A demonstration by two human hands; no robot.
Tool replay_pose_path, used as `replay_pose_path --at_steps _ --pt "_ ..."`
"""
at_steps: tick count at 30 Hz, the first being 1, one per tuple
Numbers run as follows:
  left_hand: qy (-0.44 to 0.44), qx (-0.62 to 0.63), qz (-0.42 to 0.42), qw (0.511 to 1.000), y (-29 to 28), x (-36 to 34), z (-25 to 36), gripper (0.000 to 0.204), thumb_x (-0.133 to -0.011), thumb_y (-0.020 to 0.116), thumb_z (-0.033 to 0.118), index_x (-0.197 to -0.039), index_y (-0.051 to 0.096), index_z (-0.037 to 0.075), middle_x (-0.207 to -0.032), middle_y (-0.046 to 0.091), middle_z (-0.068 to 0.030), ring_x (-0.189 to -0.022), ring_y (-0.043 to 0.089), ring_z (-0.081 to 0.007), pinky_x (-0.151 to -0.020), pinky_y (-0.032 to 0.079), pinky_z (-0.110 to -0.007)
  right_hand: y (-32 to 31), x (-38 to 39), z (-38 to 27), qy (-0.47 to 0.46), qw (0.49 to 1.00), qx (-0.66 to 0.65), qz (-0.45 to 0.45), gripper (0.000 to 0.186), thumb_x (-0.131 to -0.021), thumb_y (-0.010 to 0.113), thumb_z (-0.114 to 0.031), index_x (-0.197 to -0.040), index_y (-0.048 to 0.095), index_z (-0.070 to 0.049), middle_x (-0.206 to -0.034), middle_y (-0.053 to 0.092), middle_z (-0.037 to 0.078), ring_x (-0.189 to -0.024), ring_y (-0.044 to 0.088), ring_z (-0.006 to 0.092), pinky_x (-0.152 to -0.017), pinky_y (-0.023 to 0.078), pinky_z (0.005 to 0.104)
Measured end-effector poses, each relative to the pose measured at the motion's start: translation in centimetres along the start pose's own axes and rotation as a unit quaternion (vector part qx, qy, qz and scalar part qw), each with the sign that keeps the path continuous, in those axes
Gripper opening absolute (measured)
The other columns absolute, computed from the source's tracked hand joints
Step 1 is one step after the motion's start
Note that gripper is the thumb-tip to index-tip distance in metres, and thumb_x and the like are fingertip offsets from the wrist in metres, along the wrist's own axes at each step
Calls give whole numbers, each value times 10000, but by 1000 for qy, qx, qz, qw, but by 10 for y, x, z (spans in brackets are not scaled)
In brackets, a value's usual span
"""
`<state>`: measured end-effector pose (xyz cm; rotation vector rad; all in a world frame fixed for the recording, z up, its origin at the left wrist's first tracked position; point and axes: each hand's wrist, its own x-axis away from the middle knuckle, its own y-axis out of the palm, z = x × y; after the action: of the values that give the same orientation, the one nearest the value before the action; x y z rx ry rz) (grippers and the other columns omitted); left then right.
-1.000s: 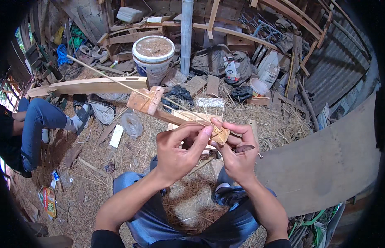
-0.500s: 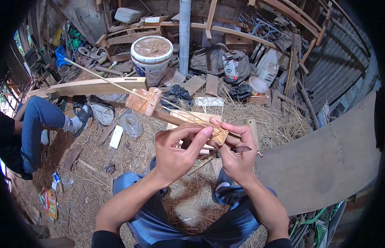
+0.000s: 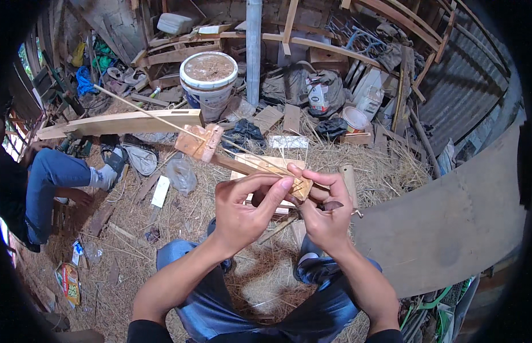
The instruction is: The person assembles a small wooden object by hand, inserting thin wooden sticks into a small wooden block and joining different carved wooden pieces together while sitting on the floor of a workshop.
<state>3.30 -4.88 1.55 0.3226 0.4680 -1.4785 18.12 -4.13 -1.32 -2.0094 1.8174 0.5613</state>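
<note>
In front of me I hold a wooden tool that looks like a marking gauge: a bar [image 3: 234, 164] with a squarish block [image 3: 198, 142] across its far left part. A thin rod [image 3: 141, 111] lies along it and sticks out past the block, up to the left. My left hand [image 3: 248, 208] is closed, thumb and fingers pinching the bar's near end. My right hand [image 3: 327, 214] is closed round the same end, with its thumb below. A dark rounded piece [image 3: 333, 205] shows among the right fingers. Beneath the hands lie pale boards [image 3: 266, 166], partly hidden by them.
Straw and wood scraps cover the ground. Another person's bent leg [image 3: 57, 177] is at the left. A long plank [image 3: 123, 123], a white bucket [image 3: 208, 77] and a metal post [image 3: 254, 51] stand beyond. A large grey sheet [image 3: 449, 217] lies at the right.
My hands and the wooden tool have shifted very slightly; the grip looks the same. At the left, the other person's hand now shows lower, below the knee.
</note>
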Motion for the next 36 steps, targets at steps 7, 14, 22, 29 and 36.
replay_pose_path --at_steps 7,14,22,29,36 --pt "-10 19 -8 1000 -1 2 -6 114 -846 649 66 -868 680 -42 -733 687 -87 -603 623 -71 -515 462 -203 -1 0 0 2 1000 15 -11 297 -820 529 135 -1098 435 89 -1169 586 215 -1007 619 248 -833 538 299" --pt "-5 21 -18 1000 -1 1 -3 119 -848 644 63 -869 673 -51 -743 686 -95 -630 645 -90 -530 481 -208 -2 1 2 -11 1000 7 -13 307 -817 514 149 -1107 435 86 -1175 580 211 -1025 610 258 -830 543 298" --pt "-8 33 -9 999 0 2 -8 104 -847 640 51 -860 668 -48 -733 684 -89 -626 647 -90 -524 477 -206 -1 1 -1 -1 1000 -7 -9 301 -815 509 153 -1100 435 89 -1170 582 208 -1029 608 256 -835 541 294" --pt "-8 35 -6 999 1 2 -9 101 -846 645 52 -852 669 -46 -727 681 -89 -628 646 -89 -524 474 -207 -1 1 0 -10 1000 20 -7 285 -818 533 134 -1083 440 84 -1146 603 207 -990 628 229 -817 540 286" --pt "-6 36 -8 999 0 1 -9 106 -844 649 55 -856 671 -48 -731 680 -93 -612 640 -89 -513 471 -209 -1 1 1 -4 1000 15 -6 291 -814 536 136 -1085 440 84 -1150 601 209 -997 626 232 -829 533 289"
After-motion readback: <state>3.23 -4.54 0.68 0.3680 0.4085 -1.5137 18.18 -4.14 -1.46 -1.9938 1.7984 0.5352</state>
